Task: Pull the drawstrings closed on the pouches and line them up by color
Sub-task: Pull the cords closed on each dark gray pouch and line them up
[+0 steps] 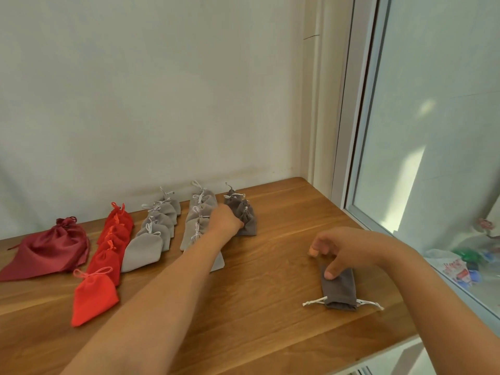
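Rows of drawstring pouches run away from me on the wooden table (270,307): a dark red pile (51,247), a red row (108,255), two light grey rows (154,234) (198,217) and a short dark grey row (242,212). My left hand (226,221) reaches across to the nearest pouch of the dark grey row and touches it; its fingertips are hidden. My right hand (341,249) hovers over a lone dark grey pouch (339,289) with white strings out both sides, thumb resting on its far end, fingers curled.
The table ends at a plain wall behind and a window frame (349,147) on the right. Its front right edge drops off near the lone pouch. Colourful clutter (460,263) lies beyond the glass.
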### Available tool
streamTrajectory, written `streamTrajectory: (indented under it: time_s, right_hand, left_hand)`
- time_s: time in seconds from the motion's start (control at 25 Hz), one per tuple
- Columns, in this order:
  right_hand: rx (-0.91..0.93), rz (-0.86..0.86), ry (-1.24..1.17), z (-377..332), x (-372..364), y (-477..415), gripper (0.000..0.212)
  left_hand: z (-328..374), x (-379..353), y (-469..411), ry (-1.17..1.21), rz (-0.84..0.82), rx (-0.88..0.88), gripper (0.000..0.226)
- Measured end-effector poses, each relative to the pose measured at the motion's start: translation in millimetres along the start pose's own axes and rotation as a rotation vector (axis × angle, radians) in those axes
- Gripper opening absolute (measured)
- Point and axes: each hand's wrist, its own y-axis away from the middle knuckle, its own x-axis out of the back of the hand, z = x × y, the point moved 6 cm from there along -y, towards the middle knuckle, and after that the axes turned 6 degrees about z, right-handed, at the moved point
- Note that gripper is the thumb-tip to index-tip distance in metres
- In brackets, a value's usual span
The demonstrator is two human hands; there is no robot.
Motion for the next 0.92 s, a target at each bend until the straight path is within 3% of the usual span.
streamTrajectory:
  time_s: [0.16,0.32,0.56,0.76,0.92]
  right_hand:
    - [-0.043,0.012,0.007,4,-2,-1,0.042]
    - [-0.036,-0.005,-0.015,0,-4,2,0.033]
    - [-0.009,-0.023,0.029,-5,-8,2,0.021]
    - [-0.013,0.005,-0.068,-6,-8,1,0.016]
    - [-0.017,0.09,-0.197,-6,-3,-4,0.015]
  left_hand:
    - [2,-4,0,-0.093,-0.017,-0.025,0.035]
    - [3,-5,8,-0.117,0.042,-0.07,0.034]
    - [-1,3,11,-0.104,0.037,0.031,0.03]
    - [4,6,12,-0.096,-0.02,0.046,0.017]
    - [10,13,11,-0.137,-0.025,0.02,0.032]
